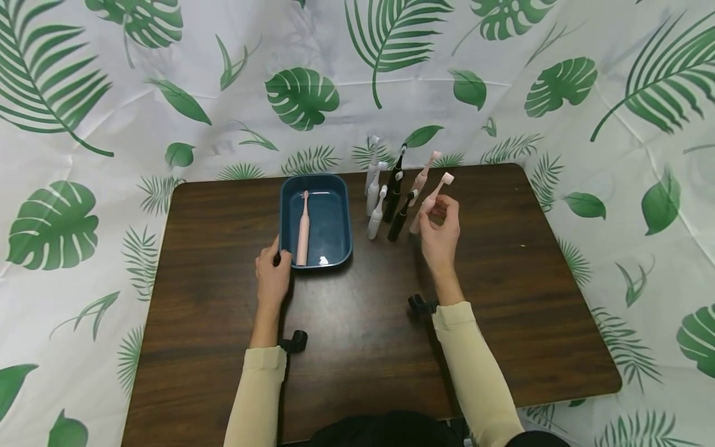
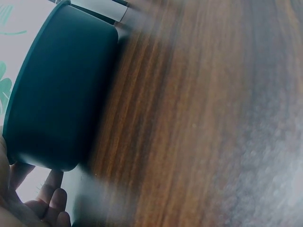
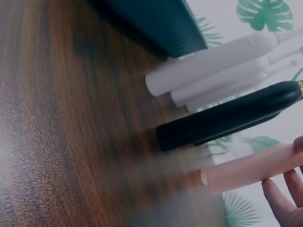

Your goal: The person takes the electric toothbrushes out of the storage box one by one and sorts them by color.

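Note:
In the head view my left hand grips the near left corner of a dark blue tray, thumb by the rim. The left wrist view shows fingers bent against the tray's side wall. One pink electric toothbrush lies lengthwise inside the tray. To the right, my right hand pinches another pink electric toothbrush by its handle, brush head up. In the right wrist view, this toothbrush's base is close to the tabletop, beside a black electric toothbrush.
Several white toothbrushes and black toothbrushes stand upright in rows between the tray and my right hand. One more pink toothbrush stands behind the held one. A leaf-patterned cloth hangs behind the brown wooden table.

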Available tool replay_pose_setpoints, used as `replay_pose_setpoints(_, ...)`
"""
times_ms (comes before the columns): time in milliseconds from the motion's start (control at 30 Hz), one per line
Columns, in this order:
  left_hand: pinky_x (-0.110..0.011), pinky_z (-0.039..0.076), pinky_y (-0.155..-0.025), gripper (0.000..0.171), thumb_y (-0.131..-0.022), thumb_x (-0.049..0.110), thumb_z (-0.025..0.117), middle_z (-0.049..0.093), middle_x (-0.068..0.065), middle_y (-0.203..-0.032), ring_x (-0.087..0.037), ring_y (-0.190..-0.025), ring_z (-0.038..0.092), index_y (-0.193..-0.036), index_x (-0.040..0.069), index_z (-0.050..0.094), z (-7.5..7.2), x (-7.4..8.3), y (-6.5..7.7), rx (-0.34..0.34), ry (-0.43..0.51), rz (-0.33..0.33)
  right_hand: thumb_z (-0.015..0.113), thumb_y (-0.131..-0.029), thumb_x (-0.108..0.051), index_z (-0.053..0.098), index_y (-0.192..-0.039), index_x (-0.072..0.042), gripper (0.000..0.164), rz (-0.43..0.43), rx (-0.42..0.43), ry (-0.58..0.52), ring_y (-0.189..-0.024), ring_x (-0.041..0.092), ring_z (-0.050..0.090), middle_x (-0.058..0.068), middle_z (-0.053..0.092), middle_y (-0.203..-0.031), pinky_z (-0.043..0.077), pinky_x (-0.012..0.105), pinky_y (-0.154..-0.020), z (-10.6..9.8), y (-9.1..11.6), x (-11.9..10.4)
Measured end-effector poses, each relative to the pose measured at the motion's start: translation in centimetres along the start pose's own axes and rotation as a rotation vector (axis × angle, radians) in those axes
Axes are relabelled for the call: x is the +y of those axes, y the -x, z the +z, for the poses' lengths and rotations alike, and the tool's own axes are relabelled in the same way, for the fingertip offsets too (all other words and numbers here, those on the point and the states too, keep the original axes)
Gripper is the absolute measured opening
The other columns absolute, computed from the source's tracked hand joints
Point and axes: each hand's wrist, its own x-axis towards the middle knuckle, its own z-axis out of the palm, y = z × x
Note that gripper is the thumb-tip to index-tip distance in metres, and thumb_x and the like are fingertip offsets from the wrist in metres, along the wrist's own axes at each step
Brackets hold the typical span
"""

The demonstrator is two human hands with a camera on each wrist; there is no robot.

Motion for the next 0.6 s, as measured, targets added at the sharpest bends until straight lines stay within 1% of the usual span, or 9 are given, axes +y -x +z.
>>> replay_pose_setpoints(100,-0.058,0.036,-0.111,0.057,-0.103,0.032,0.053,0.061,-0.015,-0.144,-0.035,-0.122,0.045,-0.161,0.033,0.052,0.0,-0.1,0.0,-0.002,0.004,0.009,0.069,-0.1,0.0,0.057,-0.137,-0.005,0.039,-0.017,-0.017,0.021,-0.117,0.03,0.061,0.013,0.062,-0.129,0.059,0.039,-0.089,0.3,-0.5,0.6)
replay_pose_setpoints(167,-0.057,0.036,-0.109,0.057,-0.104,0.032,0.053,0.061,-0.015,-0.143,-0.035,-0.12,0.045,-0.16,0.034,0.051,0.0,-0.2,0.0,-0.003,0.007,0.01,0.068,-0.1,0.001,0.057,-0.136,-0.005,0.038,-0.017,-0.025,0.024,-0.118,0.031,0.061,0.013,0.061,-0.129,0.059,0.043,-0.09,0.5,-0.7,0.7)
replay_pose_setpoints(233,-0.056,0.036,-0.109,0.056,-0.104,0.033,0.053,0.061,-0.014,-0.143,-0.034,-0.12,0.045,-0.16,0.035,0.051,-0.1,-0.2,0.0,-0.006,0.007,0.009,0.067,-0.1,0.001,0.057,-0.135,-0.005,0.038,-0.016,-0.03,0.026,-0.119,0.031,0.062,0.014,0.061,-0.129,0.059,0.041,-0.091,0.7,-0.9,1.0)
replay_pose_setpoints(333,-0.057,0.035,-0.109,0.056,-0.104,0.034,0.053,0.061,-0.013,-0.142,-0.034,-0.121,0.044,-0.161,0.037,0.05,-0.1,-0.2,-0.1,-0.013,0.008,0.008,0.068,-0.1,0.0,0.057,-0.136,-0.005,0.038,-0.01,-0.037,0.026,-0.119,0.03,0.063,0.014,0.061,-0.129,0.059,0.032,-0.089,1.1,-1.1,1.5)
replay_pose_setpoints(433,-0.057,0.035,-0.11,0.056,-0.104,0.035,0.053,0.061,-0.013,-0.142,-0.034,-0.123,0.044,-0.161,0.038,0.05,-0.2,-0.2,0.0,-0.017,0.013,0.006,0.068,-0.1,-0.001,0.056,-0.136,-0.004,0.038,-0.009,-0.04,0.028,-0.119,0.027,0.063,0.014,0.062,-0.128,0.057,0.027,-0.087,1.5,-1.3,2.1)
replay_pose_setpoints(500,-0.057,0.035,-0.108,0.056,-0.104,0.034,0.053,0.061,-0.013,-0.143,-0.035,-0.122,0.044,-0.161,0.038,0.05,-0.2,-0.2,0.0,-0.021,0.016,0.004,0.068,-0.1,-0.001,0.057,-0.135,-0.004,0.037,-0.011,-0.037,0.032,-0.118,0.027,0.063,0.014,0.062,-0.128,0.058,0.027,-0.087,1.7,-1.4,2.4)
replay_pose_setpoints(600,-0.056,0.035,-0.107,0.056,-0.104,0.034,0.053,0.06,-0.013,-0.144,-0.034,-0.12,0.044,-0.16,0.038,0.05,-0.2,-0.3,0.0,-0.019,0.014,0.004,0.069,-0.1,-0.002,0.057,-0.135,-0.005,0.037,-0.024,-0.026,0.027,-0.117,0.026,0.063,0.013,0.062,-0.128,0.059,0.031,-0.087,2.0,-1.7,2.6)
